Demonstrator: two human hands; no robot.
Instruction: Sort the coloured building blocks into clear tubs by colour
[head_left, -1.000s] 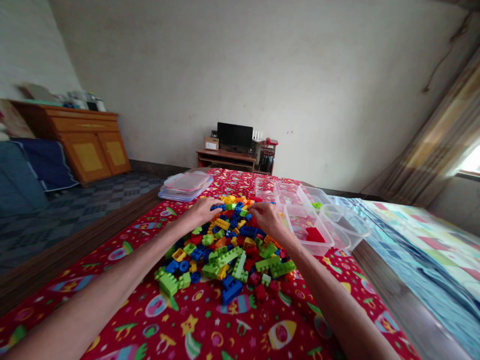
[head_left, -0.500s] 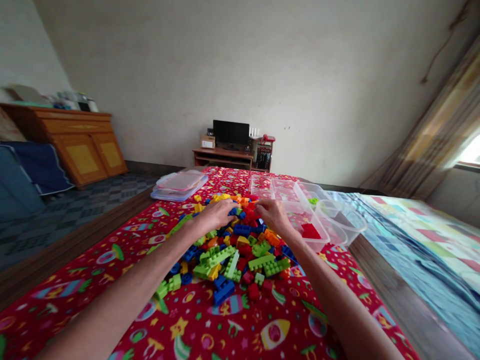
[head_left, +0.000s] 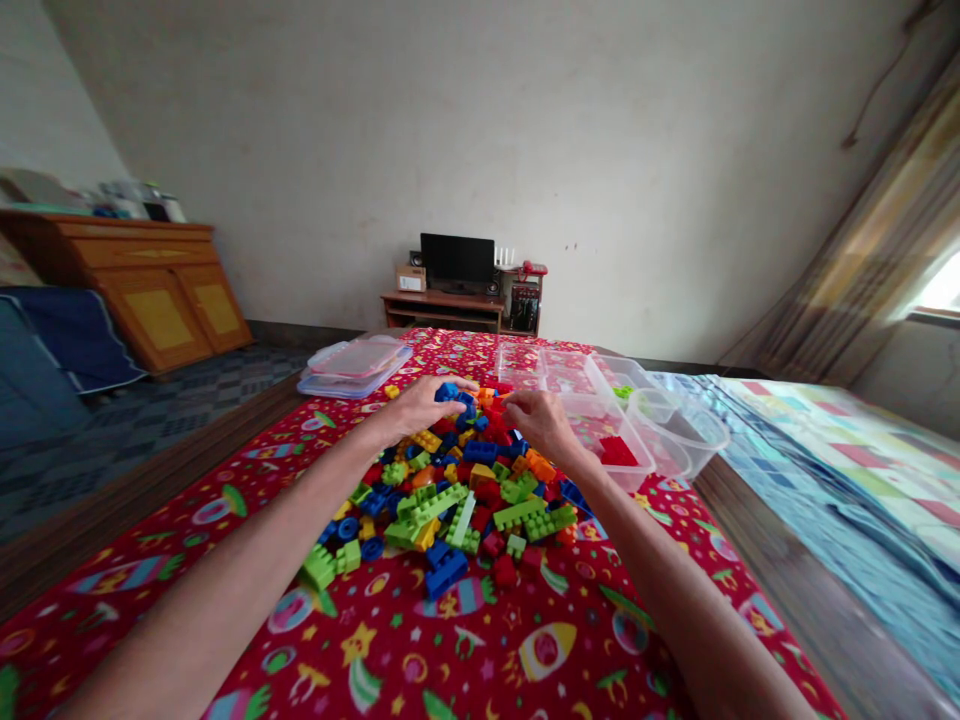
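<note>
A heap of building bricks (head_left: 442,500) in green, blue, red, yellow and orange lies on the red patterned tablecloth (head_left: 420,660). At the heap's far left side, my left hand (head_left: 420,408) curls its thumb and fingers around a blue building brick (head_left: 448,391). More blue bricks sit just beneath it. My right hand (head_left: 538,418) is closed in a pinch at the far right side, beside red and orange bricks (head_left: 491,398). Its fingertips point left, and what they hold is too small to make out.
Clear plastic boxes (head_left: 643,440) stand to the right; one holds a red brick piece (head_left: 616,451), another some green pieces (head_left: 622,392). Stacked lids (head_left: 356,362) lie at the far left. A bed (head_left: 840,470) adjoins the table's right edge. A monitor (head_left: 457,262) stands beyond.
My left hand has shifted left and turned, so a blue brick now shows between its thumb and fingers. My right hand stays nearly in place. The view has moved slightly.
</note>
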